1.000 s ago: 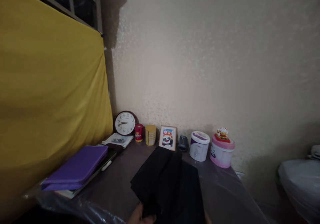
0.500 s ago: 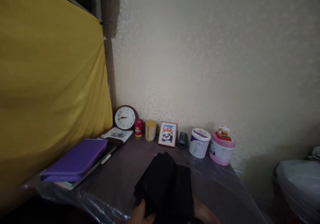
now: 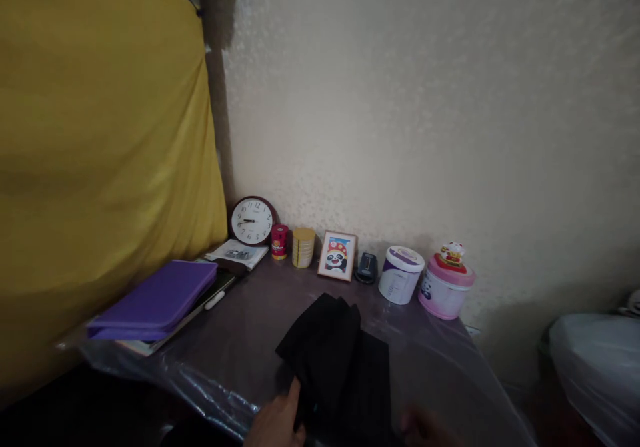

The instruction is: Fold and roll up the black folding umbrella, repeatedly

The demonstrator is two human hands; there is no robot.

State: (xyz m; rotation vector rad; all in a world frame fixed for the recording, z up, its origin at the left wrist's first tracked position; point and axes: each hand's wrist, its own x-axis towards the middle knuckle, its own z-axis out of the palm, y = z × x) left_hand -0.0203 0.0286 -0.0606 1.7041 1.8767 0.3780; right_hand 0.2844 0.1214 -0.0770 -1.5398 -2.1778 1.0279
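Observation:
A piece of folded black cloth (image 3: 335,360) lies on the table at the lower middle, its upper layer bunched and raised to the left. My left hand (image 3: 277,420) is at the cloth's lower left edge, closed on it with one finger along the side; the other fingertips are partly hidden beneath. To the right of the cloth, my right hand (image 3: 425,427) shows dim and smeared at the bottom of the view. It looks apart from the cloth, and its fingers cannot be made out.
Plastic sheeting covers the dark table (image 3: 240,347). At left lie a purple case (image 3: 155,300) and a white pen (image 3: 215,300). Along the wall stand a clock (image 3: 253,220), a red can (image 3: 279,242), a yellow-lidded tin (image 3: 303,247), a panda picture frame (image 3: 337,256), a hole punch (image 3: 367,268) and two tubs (image 3: 400,277).
My right hand has come away from the cloth's right side and moved down and right. The cloth's top fold has shifted. The view has tilted slightly downward.

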